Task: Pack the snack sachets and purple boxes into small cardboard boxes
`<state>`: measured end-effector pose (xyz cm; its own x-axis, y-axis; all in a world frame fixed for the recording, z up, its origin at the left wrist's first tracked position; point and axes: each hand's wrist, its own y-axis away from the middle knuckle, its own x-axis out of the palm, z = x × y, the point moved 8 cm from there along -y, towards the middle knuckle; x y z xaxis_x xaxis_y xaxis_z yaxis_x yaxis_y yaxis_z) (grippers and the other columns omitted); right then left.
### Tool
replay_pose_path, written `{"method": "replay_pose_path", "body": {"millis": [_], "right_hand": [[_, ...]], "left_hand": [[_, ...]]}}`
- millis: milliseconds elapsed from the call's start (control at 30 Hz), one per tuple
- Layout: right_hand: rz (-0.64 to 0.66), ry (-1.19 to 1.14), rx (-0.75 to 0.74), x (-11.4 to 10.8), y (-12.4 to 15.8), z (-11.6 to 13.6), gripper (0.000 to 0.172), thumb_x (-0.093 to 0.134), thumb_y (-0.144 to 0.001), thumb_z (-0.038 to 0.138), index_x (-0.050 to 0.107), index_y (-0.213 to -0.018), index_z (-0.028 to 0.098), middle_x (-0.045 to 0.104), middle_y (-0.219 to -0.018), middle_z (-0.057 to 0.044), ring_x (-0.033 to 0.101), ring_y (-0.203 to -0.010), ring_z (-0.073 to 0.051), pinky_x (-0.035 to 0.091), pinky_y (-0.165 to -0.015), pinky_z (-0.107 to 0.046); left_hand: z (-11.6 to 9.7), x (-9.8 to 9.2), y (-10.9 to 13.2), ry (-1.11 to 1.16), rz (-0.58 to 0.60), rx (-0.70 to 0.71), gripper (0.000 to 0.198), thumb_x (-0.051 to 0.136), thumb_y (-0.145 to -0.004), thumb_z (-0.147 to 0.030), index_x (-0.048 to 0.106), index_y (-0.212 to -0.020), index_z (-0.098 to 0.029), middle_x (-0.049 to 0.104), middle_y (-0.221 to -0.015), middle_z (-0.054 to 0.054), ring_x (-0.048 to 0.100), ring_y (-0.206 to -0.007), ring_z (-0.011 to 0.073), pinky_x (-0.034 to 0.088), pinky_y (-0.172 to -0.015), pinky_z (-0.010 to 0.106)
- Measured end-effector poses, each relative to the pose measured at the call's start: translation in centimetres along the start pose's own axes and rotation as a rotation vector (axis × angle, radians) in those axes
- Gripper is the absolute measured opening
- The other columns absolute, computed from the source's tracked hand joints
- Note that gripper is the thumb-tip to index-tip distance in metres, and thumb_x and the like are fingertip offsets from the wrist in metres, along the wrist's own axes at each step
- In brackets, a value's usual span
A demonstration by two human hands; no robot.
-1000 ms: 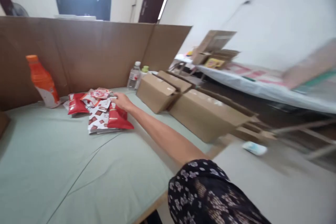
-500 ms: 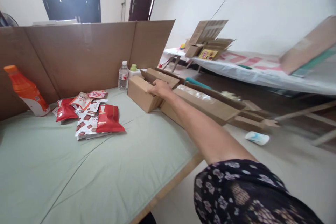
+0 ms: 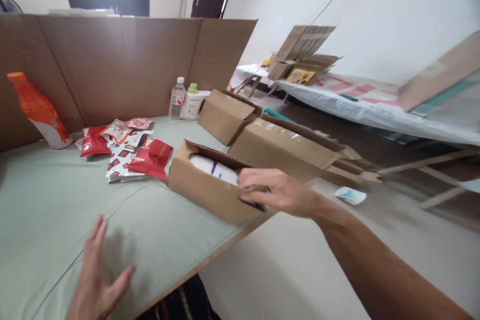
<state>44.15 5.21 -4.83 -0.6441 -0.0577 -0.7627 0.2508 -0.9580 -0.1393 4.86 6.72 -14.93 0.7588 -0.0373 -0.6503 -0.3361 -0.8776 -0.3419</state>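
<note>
My right hand [image 3: 279, 192] grips the near right corner of a small open cardboard box [image 3: 204, 191] that sits close to the table's front edge. Inside the box lies a white item with a purple mark [image 3: 214, 169]. My left hand [image 3: 95, 280] hovers low over the green table cover [image 3: 60, 210] at the bottom left, fingers spread and holding nothing. A heap of red and white snack packets [image 3: 125, 155] lies just left of the box.
An orange bottle [image 3: 37, 110] leans against the cardboard screen [image 3: 112, 65] at the back left. A water bottle [image 3: 177, 99] and a white container with a green cap [image 3: 193, 100] stand at the back. Two more cardboard boxes [image 3: 277, 147] sit on the right. Another covered table [image 3: 367, 110] stands beyond.
My right hand went from the packets to the boxes and has drawn a small open box to the table's front edge. My left hand has come into view.
</note>
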Motion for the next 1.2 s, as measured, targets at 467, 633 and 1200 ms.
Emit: {"method": "replay_pose_path", "body": {"millis": [467, 633, 1200], "right_hand": [[0.336, -0.003, 0.002, 3.1, 1.7, 3.5, 0.067, 0.065, -0.092, 0.056, 0.055, -0.15, 0.022, 0.053, -0.153, -0.015, 0.046, -0.144, -0.032, 0.033, -0.121, -0.054], [0.496, 0.23, 0.021, 7.5, 1.3, 4.5, 0.086, 0.071, -0.086, 0.035, 0.035, -0.162, 0.022, 0.035, -0.165, -0.017, 0.037, -0.149, -0.039, 0.034, -0.121, -0.059], [0.03, 0.034, -0.287, 5.1, -1.9, 10.7, 0.054, 0.055, -0.094, 0.026, 0.05, -0.146, 0.04, 0.06, -0.14, -0.008, 0.062, -0.126, -0.03, 0.057, -0.101, -0.043]], "left_hand": [[-7.4, 11.8, -8.0, 0.624, 0.607, 0.127, 0.142, 0.08, -0.065, -0.075, -0.006, -0.163, -0.019, 0.018, -0.169, 0.02, 0.022, -0.155, 0.0409, 0.021, -0.126, 0.059], [-7.0, 11.4, -6.2, 0.59, 0.53, 0.1, 0.141, 0.083, -0.063, -0.07, -0.002, -0.163, -0.018, 0.016, -0.168, 0.021, 0.021, -0.155, 0.0423, 0.017, -0.127, 0.061], [-2.1, 2.2, 0.2, 0.479, 0.275, -0.103, 0.129, 0.083, -0.066, -0.061, 0.008, -0.164, -0.024, 0.023, -0.168, 0.015, 0.022, -0.154, 0.044, 0.02, -0.126, 0.063]]}}
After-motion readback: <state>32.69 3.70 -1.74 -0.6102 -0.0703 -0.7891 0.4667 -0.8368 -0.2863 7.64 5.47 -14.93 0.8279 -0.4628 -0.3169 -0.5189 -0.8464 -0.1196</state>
